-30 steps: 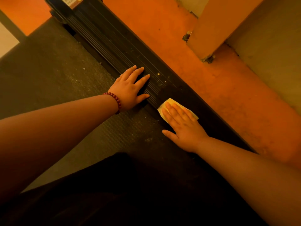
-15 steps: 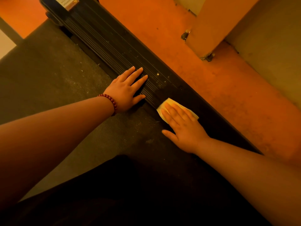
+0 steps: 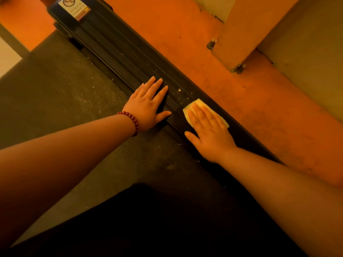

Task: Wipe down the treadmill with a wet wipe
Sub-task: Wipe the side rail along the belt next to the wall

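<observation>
Right hand (image 3: 209, 130) flat, grip released, presses wet wipe (image 3: 199, 104) onto treadmill rail (image 3: 120, 51). Left hand (image 3: 146, 106), also released, rests on rail just beside. Dust (image 3: 179, 89) lies ahead along rail's length.

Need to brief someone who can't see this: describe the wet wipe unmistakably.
Start at the treadmill's black ribbed side rail, running diagonally beside the grey belt. The wet wipe lies flat on it under the right hand, the hand without a bracelet. It is the only pale patch on the dark rail.
</observation>
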The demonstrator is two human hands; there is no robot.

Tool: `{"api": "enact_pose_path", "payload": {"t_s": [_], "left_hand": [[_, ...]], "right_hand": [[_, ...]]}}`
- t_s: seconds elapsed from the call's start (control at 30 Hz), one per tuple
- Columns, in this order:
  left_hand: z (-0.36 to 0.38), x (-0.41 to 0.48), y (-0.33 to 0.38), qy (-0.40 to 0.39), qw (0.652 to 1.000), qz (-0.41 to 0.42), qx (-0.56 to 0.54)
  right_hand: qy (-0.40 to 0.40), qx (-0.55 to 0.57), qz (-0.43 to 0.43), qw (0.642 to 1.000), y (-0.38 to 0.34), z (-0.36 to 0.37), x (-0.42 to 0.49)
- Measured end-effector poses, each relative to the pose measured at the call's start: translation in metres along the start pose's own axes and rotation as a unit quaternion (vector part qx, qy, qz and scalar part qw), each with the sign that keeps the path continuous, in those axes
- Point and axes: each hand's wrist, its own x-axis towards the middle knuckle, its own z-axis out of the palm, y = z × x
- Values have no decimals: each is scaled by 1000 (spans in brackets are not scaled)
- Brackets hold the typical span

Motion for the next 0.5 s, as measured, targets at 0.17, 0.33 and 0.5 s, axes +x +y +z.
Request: {"api": "enact_pose_path", "payload": {"t_s": [0.17,0.33,0.5], "left_hand": [[3,2,2,-17,1000,-4,12],[7,3,1,-11,999,-5,30],[5,5,-1,-15,1000,-3,6]], "right_hand": [[1,1,12,1000,11,0,-7],[-19,6,39,999,18,6,-32],[22,2,11,1000,5,-15,35]]}}
